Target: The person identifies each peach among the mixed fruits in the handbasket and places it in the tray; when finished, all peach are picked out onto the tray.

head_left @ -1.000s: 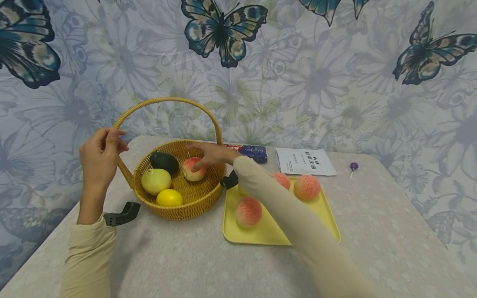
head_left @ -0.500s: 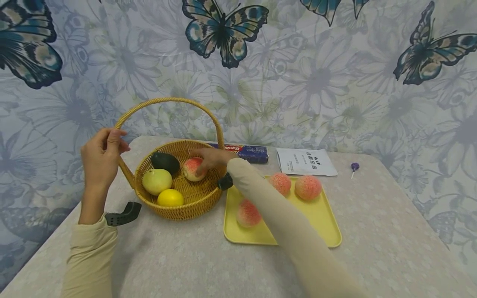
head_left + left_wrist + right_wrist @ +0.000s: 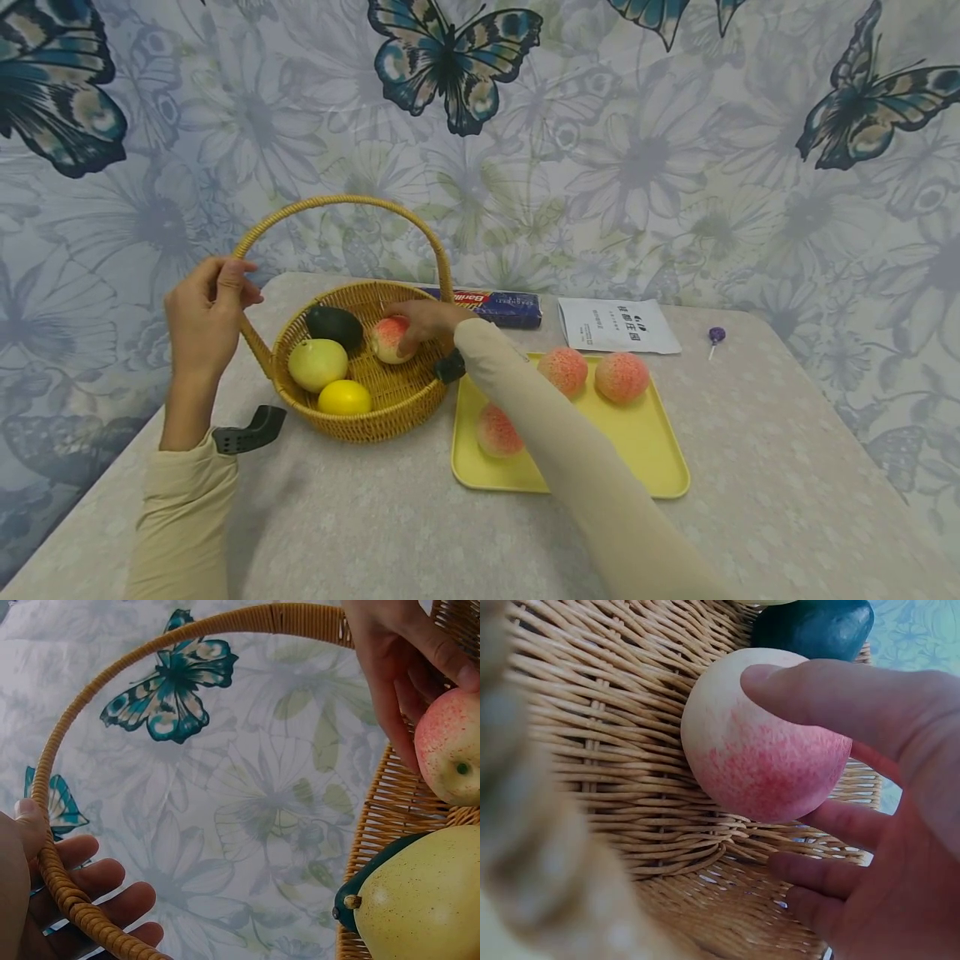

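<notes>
My left hand (image 3: 206, 312) holds the left side of the wicker basket's handle (image 3: 75, 697), thumb on one side and fingers on the other. Inside the basket (image 3: 375, 425), my right hand (image 3: 427, 323) grips a pink-and-cream peach (image 3: 389, 340). In the right wrist view its thumb lies on top of the peach (image 3: 765, 750), with the fingers behind and below. Left of this peach are a dark green avocado-like fruit (image 3: 334, 328), a pale yellow-green round fruit (image 3: 318, 365) with a short stem, and a bright yellow lemon-like fruit (image 3: 345, 398).
A yellow tray (image 3: 637, 450) with several speckled pink peaches (image 3: 622, 377) stands right of the basket, partly under my right sleeve. Behind are a blue Barilla box (image 3: 513, 309) and a white printed packet (image 3: 617, 326). A purple lollipop (image 3: 717, 335) lies at the right.
My right hand has shifted slightly toward the right side of the peach in the basket, its thumb drawing back from the front. My left hand stays on the handle.
</notes>
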Motion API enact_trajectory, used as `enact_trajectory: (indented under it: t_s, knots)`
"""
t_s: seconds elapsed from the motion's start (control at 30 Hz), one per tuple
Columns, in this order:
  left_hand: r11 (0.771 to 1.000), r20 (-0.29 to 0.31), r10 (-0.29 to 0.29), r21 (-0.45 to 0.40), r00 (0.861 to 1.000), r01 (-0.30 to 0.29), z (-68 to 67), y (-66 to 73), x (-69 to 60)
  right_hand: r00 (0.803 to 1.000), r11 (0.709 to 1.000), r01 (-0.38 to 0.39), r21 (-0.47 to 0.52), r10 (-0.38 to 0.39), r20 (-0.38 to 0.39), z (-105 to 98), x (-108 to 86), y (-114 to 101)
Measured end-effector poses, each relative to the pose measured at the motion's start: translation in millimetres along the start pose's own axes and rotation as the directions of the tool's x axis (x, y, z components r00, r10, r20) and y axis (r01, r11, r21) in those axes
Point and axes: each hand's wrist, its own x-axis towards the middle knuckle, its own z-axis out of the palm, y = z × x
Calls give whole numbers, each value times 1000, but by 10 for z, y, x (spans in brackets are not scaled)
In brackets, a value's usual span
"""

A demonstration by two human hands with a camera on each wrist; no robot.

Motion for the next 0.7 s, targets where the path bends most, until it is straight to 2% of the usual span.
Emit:
enact_trajectory:
  t_s: [0.17,0.53,0.6,0.7]
  knots:
    - [1000,-6,1,4,1000,-1,-10,-2,-21,1000,1000,29,11,-29,7,7,-23,5]
    - [1000,-11,5,-4,1000,-5,-35,5,-67,999,999,40,-13,-40,-6,46,-54,17]
    - [1000,-13,11,-8,1000,-11,-36,10,-73,1000,999,22,24,-22,-1,55,-72,17]
    - [1000,-14,14,-6,1000,-14,-35,11,-79,999,989,-40,143,36,29,68,-107,9]
